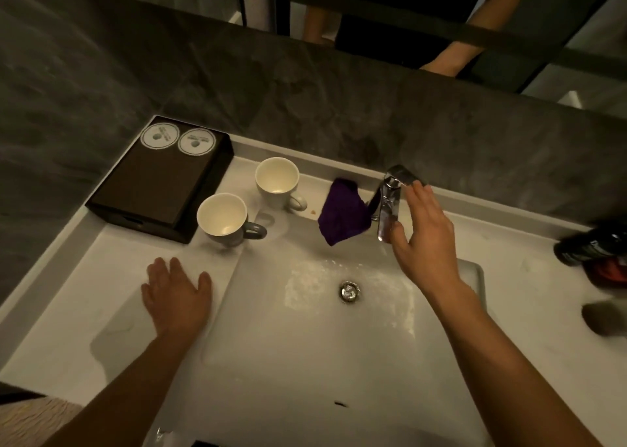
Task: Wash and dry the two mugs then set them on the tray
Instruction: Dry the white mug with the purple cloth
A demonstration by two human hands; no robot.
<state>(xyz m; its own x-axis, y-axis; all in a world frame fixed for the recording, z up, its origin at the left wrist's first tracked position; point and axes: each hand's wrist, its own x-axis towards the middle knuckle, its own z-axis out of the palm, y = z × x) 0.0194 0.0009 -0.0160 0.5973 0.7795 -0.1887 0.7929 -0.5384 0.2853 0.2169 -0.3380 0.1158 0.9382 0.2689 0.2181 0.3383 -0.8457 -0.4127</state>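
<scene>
- The right hand (424,239) has an open grip, holding nothing, straight fingers at the tap (390,205).
- The left hand (176,294), grip also open and empty, rests flat on the bench (84,304).
- The grey mug (222,216) and the white mug (276,180) stand upright beside the tray (159,182), not on it.
- It is unclear whether they are washed; drying with the purple cloth (342,219) and traying likely remain.

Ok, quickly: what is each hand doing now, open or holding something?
Left hand: open, flat on the counter, holding nothing.
Right hand: open, at the faucet, holding nothing.
</scene>
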